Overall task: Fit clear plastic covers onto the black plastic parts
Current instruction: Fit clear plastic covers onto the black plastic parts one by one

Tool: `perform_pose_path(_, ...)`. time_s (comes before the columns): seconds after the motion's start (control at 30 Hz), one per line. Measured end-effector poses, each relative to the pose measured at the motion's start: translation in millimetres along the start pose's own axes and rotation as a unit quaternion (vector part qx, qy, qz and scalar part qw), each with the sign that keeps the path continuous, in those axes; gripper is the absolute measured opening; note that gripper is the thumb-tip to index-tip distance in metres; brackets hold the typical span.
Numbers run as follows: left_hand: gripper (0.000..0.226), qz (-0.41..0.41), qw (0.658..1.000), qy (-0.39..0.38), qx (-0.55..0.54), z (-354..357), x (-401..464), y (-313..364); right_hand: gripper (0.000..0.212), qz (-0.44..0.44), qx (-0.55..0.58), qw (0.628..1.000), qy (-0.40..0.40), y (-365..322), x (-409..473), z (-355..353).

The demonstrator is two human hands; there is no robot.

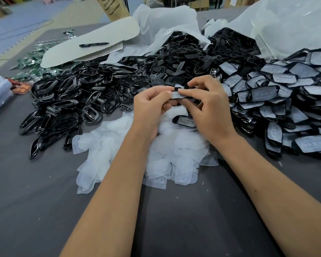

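Between both hands, above the table's middle, is one black plastic part with a clear cover (176, 94) on it, seen edge-on. My left hand (150, 106) pinches its left end with thumb and curled fingers. My right hand (207, 104) pinches its right end, thumb pressing on the cover. Under my hands lies a heap of loose clear covers (135, 156). Another covered black part (185, 121) rests on that heap just below my right hand.
A pile of bare black frames (70, 101) spreads at left. Covered parts (285, 101) are stacked at right. An open bag of small black parts (182, 58) sits behind, beside a white board with a black pen (94, 44). Grey table (35, 201) lies in front.
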State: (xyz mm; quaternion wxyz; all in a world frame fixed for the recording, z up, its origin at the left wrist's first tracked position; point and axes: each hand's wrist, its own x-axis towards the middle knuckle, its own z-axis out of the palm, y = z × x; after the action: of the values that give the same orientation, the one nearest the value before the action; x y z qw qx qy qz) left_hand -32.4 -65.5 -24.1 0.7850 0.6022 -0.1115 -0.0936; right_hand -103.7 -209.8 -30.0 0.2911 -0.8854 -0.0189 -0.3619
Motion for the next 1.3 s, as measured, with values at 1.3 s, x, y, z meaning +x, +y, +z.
perform_pose_path(1.3, 0.022, -0.051, 0.996, -0.069, -0.017, 6.5, -1.5, 0.8, 0.035, 0.287, 0.498, 0.818, -0.007, 3.8, 4.0, -2.8)
